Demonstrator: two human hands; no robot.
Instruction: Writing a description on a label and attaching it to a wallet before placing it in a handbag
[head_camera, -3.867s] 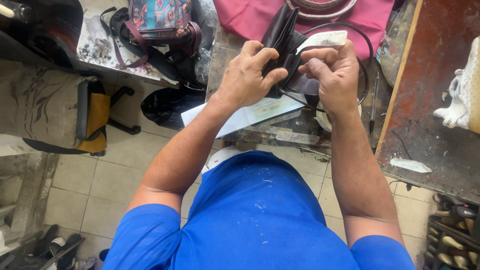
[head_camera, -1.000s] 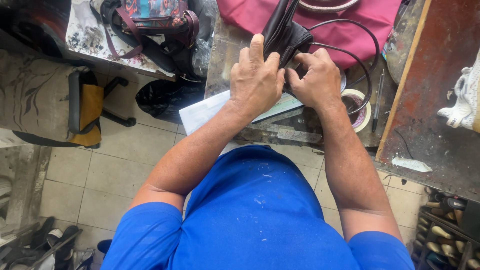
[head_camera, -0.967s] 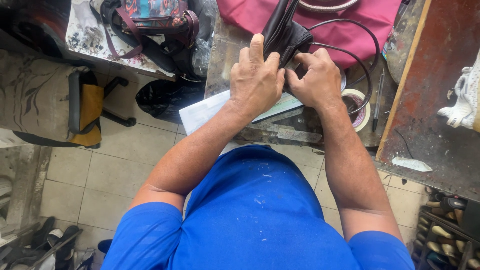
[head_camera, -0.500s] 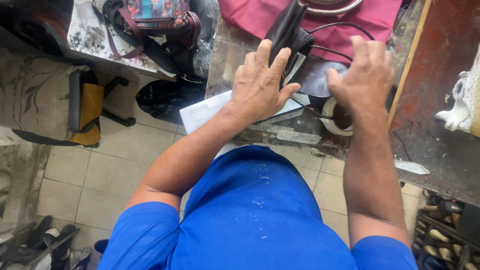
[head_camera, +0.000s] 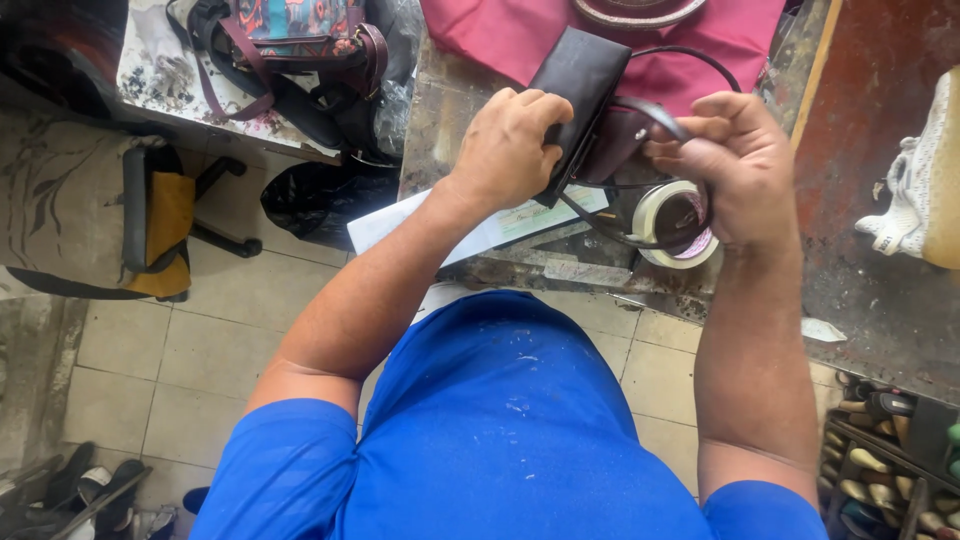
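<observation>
My left hand (head_camera: 512, 145) grips the near edge of a small black bag (head_camera: 578, 80) and holds it up over the worn workbench (head_camera: 450, 120). My right hand (head_camera: 735, 160) is closed on the bag's thin black strap (head_camera: 655, 112), pulling it to the right. A roll of pale tape (head_camera: 672, 222) sits on the bench just under my right hand. White paper sheets (head_camera: 470, 228) lie under the bag at the bench's near edge.
A pink cloth (head_camera: 700, 40) lies at the back of the bench. A patterned bag with maroon straps (head_camera: 300, 40) rests on a table to the left. A yellow stool (head_camera: 165, 220) stands on the tiled floor. White shoes (head_camera: 925, 170) sit on the right; more shoes fill a rack (head_camera: 890, 440).
My right hand has come back from the right and closed on the strap. The bag has turned so its flat black side faces up.
</observation>
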